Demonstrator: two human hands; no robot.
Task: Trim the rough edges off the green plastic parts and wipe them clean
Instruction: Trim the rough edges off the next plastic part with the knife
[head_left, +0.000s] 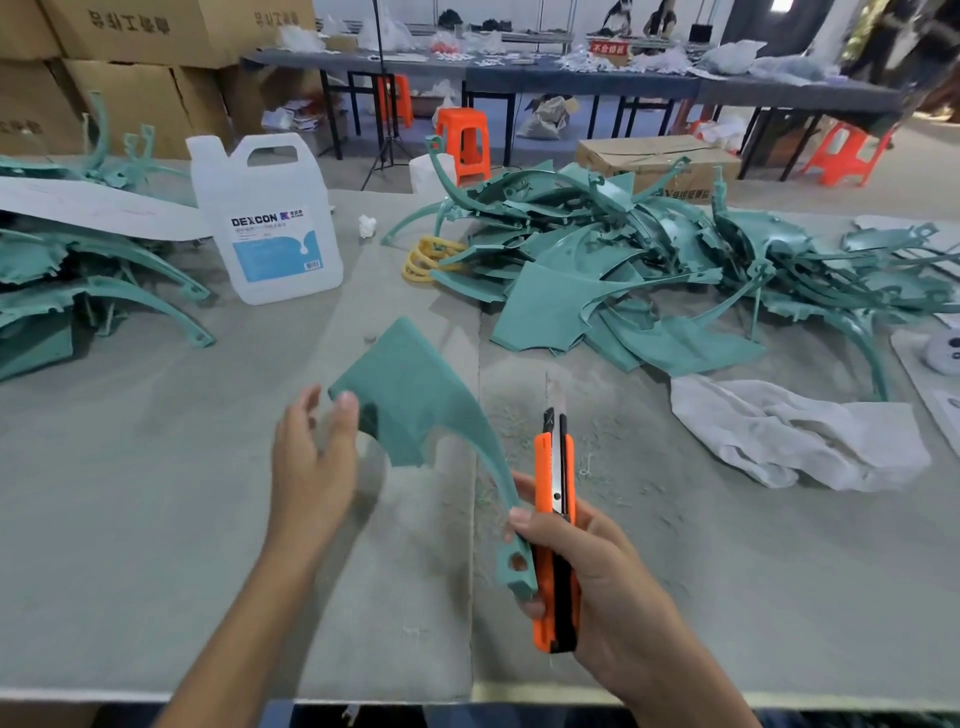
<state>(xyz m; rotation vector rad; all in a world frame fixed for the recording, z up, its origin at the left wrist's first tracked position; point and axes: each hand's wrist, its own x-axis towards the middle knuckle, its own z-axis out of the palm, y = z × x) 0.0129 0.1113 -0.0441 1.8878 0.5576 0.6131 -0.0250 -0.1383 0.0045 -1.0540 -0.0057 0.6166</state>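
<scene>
A green plastic part (410, 395) and orange knife (556, 519) are gripped together over the table (156, 519) by the right hand (587, 566); trimming probably awaits its wide end being steadied by the open left hand (311, 467).

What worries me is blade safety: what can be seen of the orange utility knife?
The orange utility knife sits in the right hand, fingers curled round its lower handle. The body looks like orange plastic with a black strip along it; the metal blade is extended, pointing away from the person above the grey table, touching nothing. The same hand presses the holed end of a green plastic part against the knife's left side.
</scene>
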